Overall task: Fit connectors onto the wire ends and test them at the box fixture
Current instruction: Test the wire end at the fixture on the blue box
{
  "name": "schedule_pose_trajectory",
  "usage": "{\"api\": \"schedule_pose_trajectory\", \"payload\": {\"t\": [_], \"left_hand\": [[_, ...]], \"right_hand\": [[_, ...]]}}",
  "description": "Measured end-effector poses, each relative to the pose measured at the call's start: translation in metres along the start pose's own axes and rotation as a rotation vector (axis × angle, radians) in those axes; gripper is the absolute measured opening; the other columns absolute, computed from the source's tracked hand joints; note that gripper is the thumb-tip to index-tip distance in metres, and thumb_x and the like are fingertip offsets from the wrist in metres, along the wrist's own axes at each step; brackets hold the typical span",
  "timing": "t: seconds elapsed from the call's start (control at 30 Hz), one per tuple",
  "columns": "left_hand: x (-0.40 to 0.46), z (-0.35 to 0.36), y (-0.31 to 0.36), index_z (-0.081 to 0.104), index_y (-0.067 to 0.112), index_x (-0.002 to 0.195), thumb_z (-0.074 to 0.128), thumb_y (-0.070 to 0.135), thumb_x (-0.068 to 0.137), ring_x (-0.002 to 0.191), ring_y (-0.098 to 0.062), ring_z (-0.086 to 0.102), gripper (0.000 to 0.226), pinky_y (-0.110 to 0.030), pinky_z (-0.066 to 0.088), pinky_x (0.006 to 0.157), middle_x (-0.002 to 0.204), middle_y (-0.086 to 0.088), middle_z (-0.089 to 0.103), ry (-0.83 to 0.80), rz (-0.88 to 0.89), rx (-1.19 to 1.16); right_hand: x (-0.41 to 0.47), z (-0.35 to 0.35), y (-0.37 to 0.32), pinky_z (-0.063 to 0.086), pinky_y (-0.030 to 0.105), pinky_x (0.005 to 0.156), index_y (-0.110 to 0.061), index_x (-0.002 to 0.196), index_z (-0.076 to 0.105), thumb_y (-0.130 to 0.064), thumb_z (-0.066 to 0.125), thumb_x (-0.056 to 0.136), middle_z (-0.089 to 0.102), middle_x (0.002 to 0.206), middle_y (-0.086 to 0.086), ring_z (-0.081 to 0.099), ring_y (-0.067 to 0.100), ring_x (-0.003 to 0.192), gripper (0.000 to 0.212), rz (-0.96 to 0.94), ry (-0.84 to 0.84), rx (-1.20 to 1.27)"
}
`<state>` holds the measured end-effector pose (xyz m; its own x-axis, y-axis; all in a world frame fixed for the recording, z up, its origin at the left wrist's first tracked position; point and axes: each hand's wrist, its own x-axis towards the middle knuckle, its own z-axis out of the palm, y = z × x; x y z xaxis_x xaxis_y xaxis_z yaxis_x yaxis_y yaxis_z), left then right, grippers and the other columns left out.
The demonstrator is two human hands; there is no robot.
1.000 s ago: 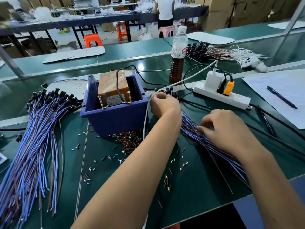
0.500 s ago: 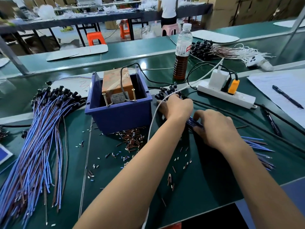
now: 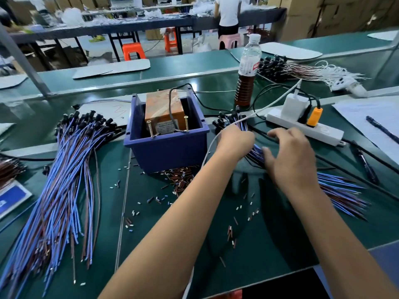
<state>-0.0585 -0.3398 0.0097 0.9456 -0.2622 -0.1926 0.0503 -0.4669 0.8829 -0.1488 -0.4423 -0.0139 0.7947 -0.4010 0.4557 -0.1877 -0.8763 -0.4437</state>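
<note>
No writing can be read with any certainty. The brown box (image 3: 164,108) inside the blue bin (image 3: 167,147) carries a pale label (image 3: 166,127) on its near face, with rows of print too small to make out. At about one o'clock from the bin, the bottle (image 3: 248,67) wears a white wrapper with a red patch whose characters are blurred. A white card (image 3: 108,112) at eleven o'clock from the bin shows a red scribbled zigzag, not legible as a letter. At nine o'clock, at the worktop's left edge, a blue-and-white card (image 3: 11,198) shows only a cut-off white mark.
</note>
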Motion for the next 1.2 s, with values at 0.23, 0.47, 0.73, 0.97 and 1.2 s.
{"api": "schedule_pose_trajectory", "payload": {"t": [0.23, 0.47, 0.73, 0.97, 1.2], "left_hand": [[-0.054, -0.078, -0.026, 0.067, -0.012, 0.114, 0.039, -0.011, 0.099, 0.089, -0.03, 0.07, 0.031, -0.036, 0.063, 0.087, 0.107, -0.031, 0.072, -0.336, 0.007, -0.164], [-0.124, -0.205, -0.098, 0.075, 0.01, 0.083, 0.058, 0.015, 0.103, 0.048, -0.007, 0.051, 0.026, -0.013, 0.035, 0.042, 0.071, -0.004, 0.075, -0.027, -0.025, 0.007], [-0.073, -0.274, -0.156, 0.066, 0.016, 0.111, 0.062, 0.043, 0.092, 0.116, -0.04, 0.054, 0.033, -0.043, 0.041, 0.097, 0.114, -0.02, 0.066, 0.845, -0.276, 0.923], [-0.037, -0.268, -0.171, 0.069, 0.02, 0.112, 0.068, 0.036, 0.093, 0.122, -0.037, 0.045, 0.025, -0.04, 0.041, 0.095, 0.122, -0.017, 0.057, 0.815, -0.258, 0.925], [-0.039, -0.271, -0.163, 0.072, 0.015, 0.104, 0.063, 0.029, 0.098, 0.117, -0.036, 0.055, 0.018, -0.039, 0.04, 0.096, 0.114, -0.016, 0.067, 0.961, -0.1, 0.643]], "right_hand": [[-0.006, 0.001, -0.074, 0.048, 0.031, 0.074, -0.006, 0.105, 0.073, -0.005, 0.065, 0.091, 0.065, 0.097, 0.009, 0.059, 0.021, 0.079, 0.016, -0.351, 0.263, 0.348], [-0.031, 0.027, -0.143, 0.052, 0.033, 0.072, -0.009, 0.101, 0.074, -0.006, 0.067, 0.095, 0.066, 0.094, 0.0, 0.059, 0.015, 0.079, 0.01, -0.692, -0.093, 0.525], [-0.047, 0.089, -0.223, 0.054, 0.04, 0.091, -0.024, 0.12, 0.066, -0.031, 0.066, 0.099, 0.069, 0.111, 0.004, 0.064, 0.028, 0.105, 0.022, -0.831, -0.843, 0.14], [-0.04, 0.124, -0.26, 0.041, 0.039, 0.071, -0.017, 0.102, 0.039, -0.029, 0.052, 0.103, 0.041, 0.08, 0.006, 0.046, 0.035, 0.085, 0.018, -0.696, -0.882, -0.037], [-0.049, 0.124, -0.254, 0.041, 0.037, 0.068, -0.015, 0.112, 0.044, -0.037, 0.057, 0.103, 0.054, 0.086, 0.011, 0.053, 0.038, 0.083, 0.027, -0.732, -0.827, 0.006]]}}
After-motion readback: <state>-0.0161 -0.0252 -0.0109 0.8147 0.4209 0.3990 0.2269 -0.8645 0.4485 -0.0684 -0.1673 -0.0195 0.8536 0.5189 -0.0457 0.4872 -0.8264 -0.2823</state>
